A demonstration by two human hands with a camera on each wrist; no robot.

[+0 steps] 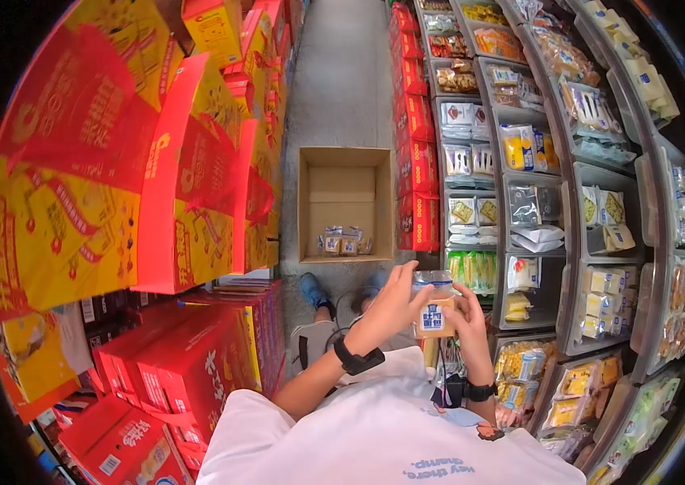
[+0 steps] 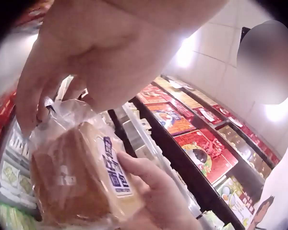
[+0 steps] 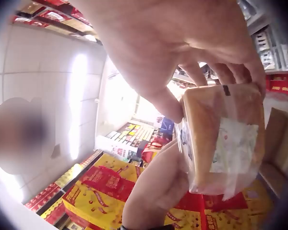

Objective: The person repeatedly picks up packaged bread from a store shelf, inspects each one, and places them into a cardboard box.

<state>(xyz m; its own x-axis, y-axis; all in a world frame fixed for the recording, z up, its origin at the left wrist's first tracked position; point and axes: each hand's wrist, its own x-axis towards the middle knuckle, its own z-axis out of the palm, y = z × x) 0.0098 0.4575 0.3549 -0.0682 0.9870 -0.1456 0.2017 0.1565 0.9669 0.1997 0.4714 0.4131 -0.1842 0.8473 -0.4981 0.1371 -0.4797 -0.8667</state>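
A brown cardboard box point(image 1: 345, 190) sits open on the floor. A few small packets point(image 1: 344, 242) lie at its near end. The rest of its bottom is bare. The packets are too small to tell what is inside them.

Below the box in the head view, just past two shoes point(image 1: 312, 289), a person holds a bread packet point(image 1: 433, 311) in both hands. The packet is up in the air, well apart from the box. It is a tan block of bread in a clear wrapper with a white and blue label. The words on the label are too blurry to read.

The left hand point(image 1: 391, 307) is at the top of the packet. Its fingers point(image 2: 31, 103) bend down and pinch the crinkly end of the wrapper. The right hand point(image 1: 472, 323) holds the side of the packet. Its fingers point(image 3: 253, 72) curl over one edge and the thumb presses the other. The hands hide part of the packet in the head view.

To the right of the box stand shelves point(image 1: 569, 242) with many trays. The trays hold bagged snacks, some yellow, some white, some green. The far trays are cut off at the dark edge.

To the left of the box are piles of red and yellow boxes point(image 1: 116, 202), all closed.
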